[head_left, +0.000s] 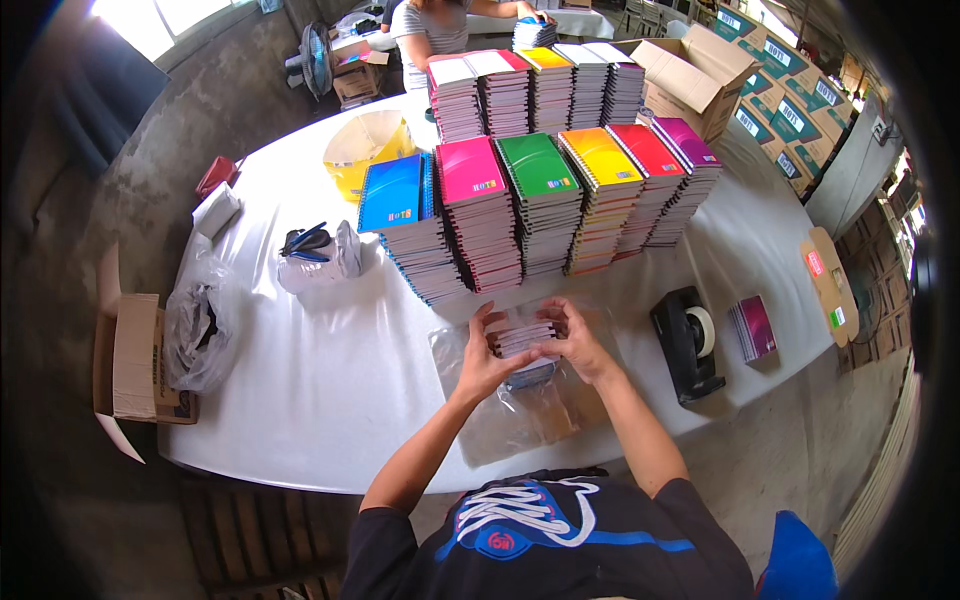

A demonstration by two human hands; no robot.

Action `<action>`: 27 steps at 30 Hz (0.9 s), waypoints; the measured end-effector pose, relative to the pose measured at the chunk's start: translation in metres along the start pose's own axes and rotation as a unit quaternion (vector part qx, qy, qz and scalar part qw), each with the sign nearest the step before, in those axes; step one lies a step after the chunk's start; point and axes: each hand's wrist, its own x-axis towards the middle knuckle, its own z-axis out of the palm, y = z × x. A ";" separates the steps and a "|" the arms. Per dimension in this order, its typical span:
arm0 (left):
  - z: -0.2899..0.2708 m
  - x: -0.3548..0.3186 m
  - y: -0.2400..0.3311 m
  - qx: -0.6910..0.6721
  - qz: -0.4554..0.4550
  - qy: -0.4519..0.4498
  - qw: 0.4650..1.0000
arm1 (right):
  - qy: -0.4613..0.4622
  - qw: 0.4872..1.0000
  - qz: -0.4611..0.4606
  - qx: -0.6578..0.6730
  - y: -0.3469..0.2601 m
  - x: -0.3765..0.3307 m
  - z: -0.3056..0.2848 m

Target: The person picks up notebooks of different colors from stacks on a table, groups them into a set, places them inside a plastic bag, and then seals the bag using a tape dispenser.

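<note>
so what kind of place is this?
Likely a small packing workshop or warehouse for stationery. Tall stacks of spiral notebooks crowd a white table, cardboard cartons are piled along the wall, and a tape dispenser sits beside the hands, which hold a small stack of notebooks over clear plastic bags.

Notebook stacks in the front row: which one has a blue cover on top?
The leftmost stack, nearest the yellow bucket. Its neighbours to the right show pink, green, yellow, red and magenta covers; it also leans slightly away from the pink stack.
</note>
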 end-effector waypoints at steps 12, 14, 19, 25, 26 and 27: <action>-0.027 0.031 -0.004 -0.003 -0.150 -0.107 0.983 | -0.061 0.985 0.158 -0.021 -0.004 0.024 -0.011; -0.022 0.037 0.010 -0.020 -0.132 -0.126 0.983 | -0.062 0.985 0.146 -0.063 -0.008 0.023 -0.014; -0.028 0.057 0.023 0.034 -0.064 -0.196 0.978 | -0.058 0.982 0.142 -0.113 -0.001 0.031 -0.011; -0.032 0.069 0.022 0.092 0.005 -0.223 0.970 | -0.071 0.982 0.122 -0.125 -0.001 0.036 -0.016; -0.029 0.066 0.026 0.103 0.000 -0.211 0.972 | -0.074 0.982 0.118 -0.130 0.000 0.036 -0.018; -0.025 0.064 0.030 0.115 -0.005 -0.198 0.973 | -0.077 0.982 0.114 -0.130 0.000 0.036 -0.021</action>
